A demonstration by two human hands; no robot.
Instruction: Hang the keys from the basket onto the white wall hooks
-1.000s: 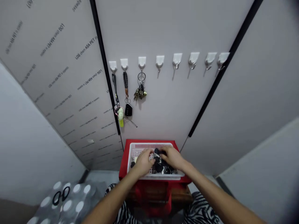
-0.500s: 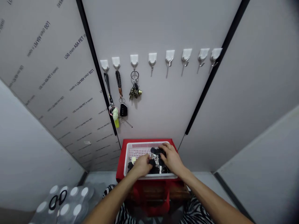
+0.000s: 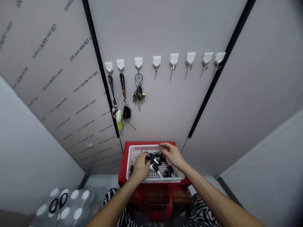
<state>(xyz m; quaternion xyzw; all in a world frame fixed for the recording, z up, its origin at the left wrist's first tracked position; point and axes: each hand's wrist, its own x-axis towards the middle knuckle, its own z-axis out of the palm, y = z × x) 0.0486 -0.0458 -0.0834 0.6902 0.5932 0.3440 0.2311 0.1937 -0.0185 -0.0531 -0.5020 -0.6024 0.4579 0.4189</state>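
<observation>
A white perforated basket (image 3: pixel 132 148) holds several keys with black heads (image 3: pixel 155 167). My left hand (image 3: pixel 141 166) reaches into its middle, fingers curled round a bunch of black keys (image 3: pixel 151 157). Over the back right part of the basket is my right hand (image 3: pixel 174 155), its fingers stretched out and thumb apart from them, close to more black keys (image 3: pixel 163 157). Whether its fingertips touch a key is too small to tell. A round black item with a ring (image 3: pixel 167 173) lies at the front right inside the basket.
The basket sits on a red bag (image 3: pixel 123 167). On the wall ahead is a row of white hooks (image 3: pixel 156 60); the three leftmost carry a black strap (image 3: pixel 111 85), a car key (image 3: pixel 127 112) and a key bunch (image 3: pixel 139 94). Wrapped bottles (image 3: pixel 65 212) stand lower left.
My left hand has shifted slightly back and left within the basket with the black keys. My right hand has lifted off the keys at the right. The keys lie more spread out.
</observation>
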